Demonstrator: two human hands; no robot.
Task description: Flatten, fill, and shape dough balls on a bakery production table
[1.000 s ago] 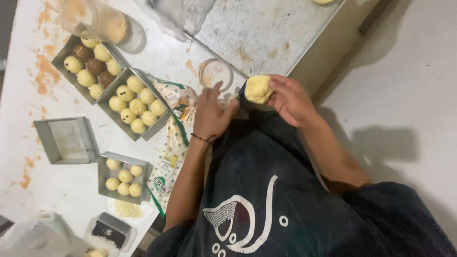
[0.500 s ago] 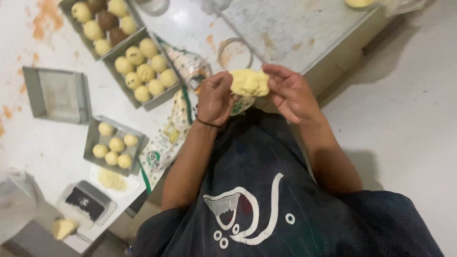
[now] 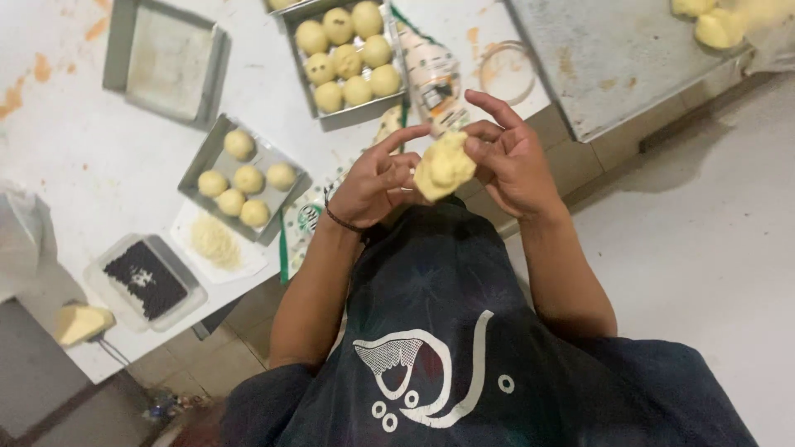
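Meanwhile both hands pinch one dough lump — nearby tray holds five dough balls.

Both hands meet just above the frame's centre, pinching a pale yellow dough lump; the left hand grips at its 9 o'clock, the right hand at its 3 o'clock. On the white table, a tray of five dough balls sits at 9 o'clock from the hands, a fuller tray at 11 o'clock, and an empty tin at 10 o'clock. A tub of dark bits, possibly chocolate, lies at 8 o'clock.
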